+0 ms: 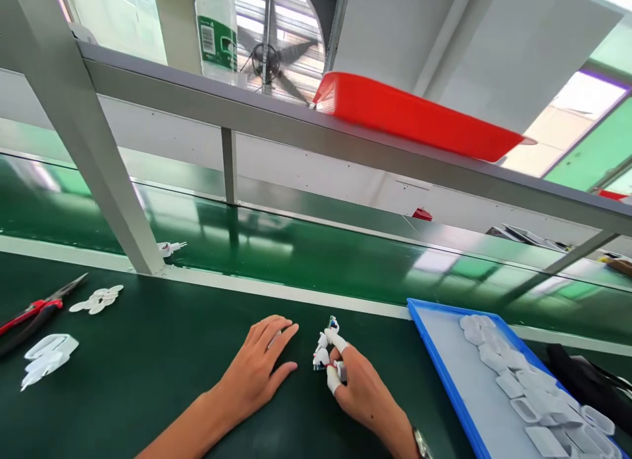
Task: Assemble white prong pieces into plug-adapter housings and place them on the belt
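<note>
My left hand (261, 363) lies palm down over the green table, thumb and fingers apart. A small whitish patch shows between its fingers; what it is I cannot make out. To its right, my right hand (358, 383) wears white finger cots on the thumb and index finger. Those fingers are pinched around a small white plastic part (340, 370), partly hidden by the hand. Against the fingertips sits a cluster of small white parts with bits of circuit board (321, 355). One further piece with a green and blue board (334, 323) lies at the cluster's far end.
Right of my hands stands a blue-rimmed tray (444, 386) with several white plastic housings (538, 386). Red-handled pliers (39, 307), flat white pieces (97, 299) and white shells (48, 357) lie at left. A metal shelf rail (296, 123) crosses above, bearing a red bin (415, 116) and a bottle (216, 37).
</note>
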Available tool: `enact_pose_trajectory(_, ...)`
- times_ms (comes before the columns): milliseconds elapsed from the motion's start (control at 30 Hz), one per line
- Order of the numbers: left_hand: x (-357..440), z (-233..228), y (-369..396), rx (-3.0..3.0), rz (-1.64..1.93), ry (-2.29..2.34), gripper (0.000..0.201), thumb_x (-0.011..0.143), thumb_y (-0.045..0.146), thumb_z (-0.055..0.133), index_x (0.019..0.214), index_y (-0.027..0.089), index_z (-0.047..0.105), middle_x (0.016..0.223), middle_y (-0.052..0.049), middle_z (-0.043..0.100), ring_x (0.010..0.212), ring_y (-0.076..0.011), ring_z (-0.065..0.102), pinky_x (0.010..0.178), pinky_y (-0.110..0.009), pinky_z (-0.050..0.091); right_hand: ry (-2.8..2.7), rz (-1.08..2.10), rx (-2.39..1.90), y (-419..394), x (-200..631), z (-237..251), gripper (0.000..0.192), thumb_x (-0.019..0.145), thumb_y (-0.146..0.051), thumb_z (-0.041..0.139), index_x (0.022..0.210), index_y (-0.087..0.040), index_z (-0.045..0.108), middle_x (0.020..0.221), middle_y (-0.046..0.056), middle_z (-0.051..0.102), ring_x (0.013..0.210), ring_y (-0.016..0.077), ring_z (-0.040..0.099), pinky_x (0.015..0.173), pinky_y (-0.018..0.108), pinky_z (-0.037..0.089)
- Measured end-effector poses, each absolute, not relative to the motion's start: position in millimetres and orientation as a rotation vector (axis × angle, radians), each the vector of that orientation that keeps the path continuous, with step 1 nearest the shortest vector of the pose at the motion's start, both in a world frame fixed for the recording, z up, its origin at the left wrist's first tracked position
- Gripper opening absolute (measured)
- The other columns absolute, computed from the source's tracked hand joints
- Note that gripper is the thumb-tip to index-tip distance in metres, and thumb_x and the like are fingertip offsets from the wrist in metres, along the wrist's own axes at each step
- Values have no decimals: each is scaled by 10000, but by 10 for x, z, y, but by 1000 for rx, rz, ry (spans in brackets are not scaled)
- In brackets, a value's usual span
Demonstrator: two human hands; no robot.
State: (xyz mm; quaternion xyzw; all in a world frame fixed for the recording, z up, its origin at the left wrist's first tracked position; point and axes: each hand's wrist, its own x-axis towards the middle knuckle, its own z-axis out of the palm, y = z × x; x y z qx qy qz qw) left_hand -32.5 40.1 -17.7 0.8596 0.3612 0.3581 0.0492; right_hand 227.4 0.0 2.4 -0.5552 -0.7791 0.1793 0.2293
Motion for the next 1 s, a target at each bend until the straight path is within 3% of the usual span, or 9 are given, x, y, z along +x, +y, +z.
enact_pose_trajectory(133, -205, -140, 262, 2545, 1181, 890, 517, 969, 308, 640, 1453, 213, 488, 1308, -144, 610, 1230, -284, 580, 1081, -463, 513, -1904, 838, -1318, -27, 2113, 8, 459, 939, -181, 531, 1394, -236, 512, 945, -2, 660, 721, 128, 576, 691, 252, 522)
enact_pose_trajectory(300, -128, -144, 219, 2142, 1196, 836, 329, 970, 288, 642, 1296, 260, 612, 1185, -64, 678, 964, -169, 677, 878, -273, 592, -1891, 721, -1113, -21, 2016, -55, 431, 959, -208, 568, 1384, -277, 544, 971, 10, 658, 830, 156, 611, 796, 293, 552)
enact_pose_trajectory(367, -131, -100, 205, 1995, 1154, 835, 284, 938, 266, 678, 1221, 276, 662, 1132, -35, 704, 887, -154, 675, 818, -254, 588, -1898, 650, -1006, -15, 1987, -20, 422, 953, -195, 580, 1368, -270, 560, 1001, 23, 658, 861, 162, 634, 846, 313, 565)
enact_pose_trajectory(500, -176, 3, 150, 1864, 1103, 937, 414, 868, 276, 751, 1267, 305, 646, 1102, -23, 723, 919, -183, 675, 873, -307, 584, -1920, 604, -863, -19, 1943, 86, 423, 956, -161, 574, 1361, -285, 590, 1163, 50, 700, 996, 173, 688, 929, 321, 576)
enact_pose_trajectory(600, -241, 18, 175, 1970, 1177, 1099, 732, 745, 294, 865, 1404, 314, 545, 1320, -72, 628, 1184, -264, 603, 1039, -427, 534, -1843, 535, -914, -16, 1961, 91, 382, 948, -141, 584, 1295, -288, 649, 1131, 33, 745, 993, 165, 721, 913, 288, 592)
enact_pose_trajectory(667, -289, -11, 241, 2039, 1183, 1269, 821, 693, 250, 887, 1428, 289, 522, 1402, -99, 564, 1314, -317, 513, 1133, -533, 448, -1765, 459, -950, -4, 1993, 58, 360, 926, -139, 611, 1252, -274, 680, 1116, 37, 756, 995, 171, 732, 915, 286, 598)
enact_pose_trajectory(767, -337, -83, 347, 2055, 1040, 1451, 560, 734, 143, 790, 1264, 237, 634, 1280, -91, 647, 1286, -335, 539, 1131, -604, 419, -1690, 452, -963, 10, 2030, 7, 340, 907, -162, 638, 1230, -247, 699, 1136, 68, 749, 1016, 189, 731, 924, 297, 602)
enact_pose_trajectory(833, -337, -123, 371, 2043, 967, 1417, 374, 809, 125, 690, 1166, 233, 665, 1205, -75, 683, 1213, -303, 600, 1082, -552, 481, -1649, 528, -959, 8, 2030, -1, 328, 914, -186, 640, 1232, -235, 701, 1150, 90, 737, 1017, 194, 727, 919, 299, 604)
enact_pose_trajectory(1000, -265, -125, 271, 2023, 1059, 1193, 357, 929, 212, 592, 1278, 282, 590, 1262, -51, 661, 1161, -220, 645, 1049, -403, 530, -1477, 861, -869, -5, 1987, 29, 259, 933, -256, 664, 1187, -236, 711, 1123, 100, 716, 971, 196, 729, 880, 302, 613)
